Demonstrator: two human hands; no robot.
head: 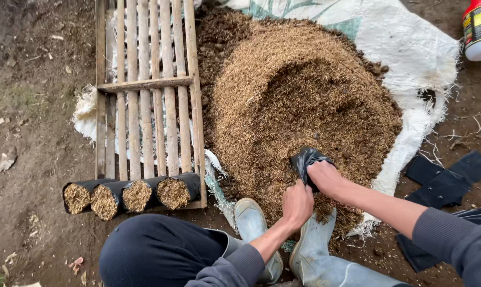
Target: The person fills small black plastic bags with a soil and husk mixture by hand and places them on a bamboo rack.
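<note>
Both hands meet at a small black plastic bag held at the near edge of a big heap of brown husk mix. The right hand grips the bag's side, its fingers curled around the crumpled plastic, and the left hand is closed in a loose fist just below it, pinching the bag's lower edge. The bag sits just above the heap's slope, touching or nearly touching the loose material; whether anything is inside it cannot be seen. The heap lies on a white woven sack spread over bare dirt, with darker soil along its far left edge. To the left of the heap lies a wooden slatted rack, flat on the ground, and at its near end four filled black bags lie side by side, their open mouths showing the same brown mix. A stack of flat empty black bags rests on the ground to the right, well apart from the hands. Two pale rubber boots stand just below the hands, against the heap's near edge. A red and white container stands at the top right corner.
</note>
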